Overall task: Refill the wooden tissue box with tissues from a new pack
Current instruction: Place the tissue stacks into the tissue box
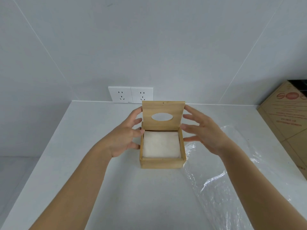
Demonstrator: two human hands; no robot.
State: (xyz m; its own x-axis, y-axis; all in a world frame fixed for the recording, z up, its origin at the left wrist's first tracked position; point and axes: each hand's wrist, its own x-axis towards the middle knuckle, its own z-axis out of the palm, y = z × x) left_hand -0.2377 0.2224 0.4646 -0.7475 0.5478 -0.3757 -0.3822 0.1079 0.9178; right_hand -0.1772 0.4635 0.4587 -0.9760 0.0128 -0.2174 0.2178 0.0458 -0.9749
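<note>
A person's two hands flank an open wooden tissue box (162,147) at the middle of a white bench (83,146), seen from the head camera, the only view. The hinged lid (163,115), with its oval dispensing slot, stands upright at the back of the box, and a stack of white tissues (161,144) lies flat inside, filling the well below the rim. The left hand (126,138) is spread open with fingertips touching the box's left wall and the lid's left edge; the right hand (204,133) is likewise spread, fingers extended toward the right wall and lid edge, near them, though contact cannot be made out; neither hand grips anything. The emptied clear plastic wrapper (221,180) lies crumpled on the bench just right of the box, and a cardboard carton (285,120) stands at the far right; twin wall sockets (130,94) sit behind. The step in hand appears to be closing the lid. Done well, it would mean bracing the box with one hand, lowering the lid evenly from both edges, and first teasing the top tissue up so it feeds through the oval slot rather than being trapped beneath the wood.
</note>
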